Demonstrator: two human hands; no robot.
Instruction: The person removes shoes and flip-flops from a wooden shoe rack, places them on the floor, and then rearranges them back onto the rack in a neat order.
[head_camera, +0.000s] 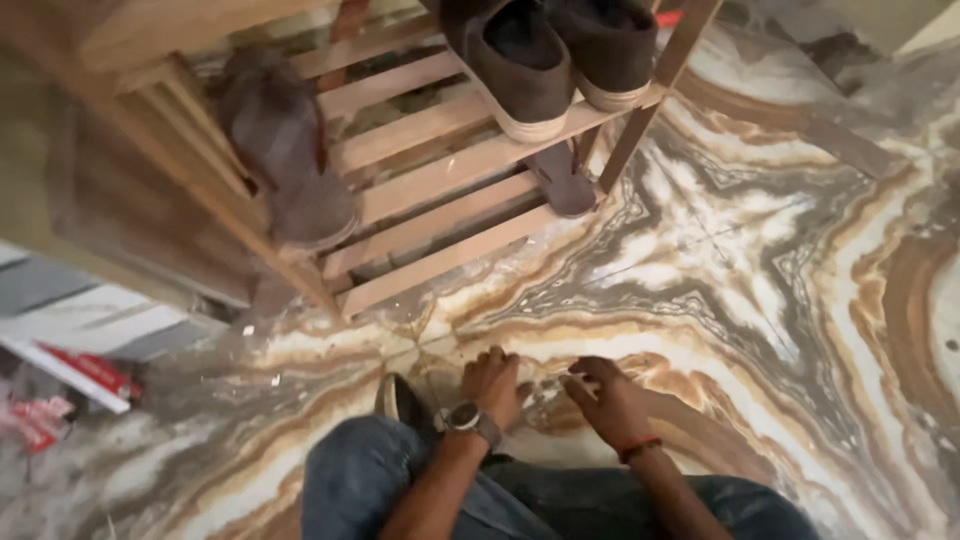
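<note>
Two hands are seen low over the marbled floor (760, 250). The left hand (492, 385), wristwatch worn, is loosely curled with nothing held; the right hand (610, 400) is spread narrowly, fingertips on the floor, empty. One dark shoe (400, 400) lies just beside the left hand. On the wooden rack (440, 170) two dark shoes (550, 55) and one brown shoe (285, 150) are counted.

Swirled brown-white marble floor (760, 250), pale wooden rack (440, 170), dark grey shoes (555, 50)

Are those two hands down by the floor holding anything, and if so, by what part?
It cannot be told. The left hand and right hand are curled low over the marble floor, near a dark shoe; anything between the fingers is too blurred to see.
</note>
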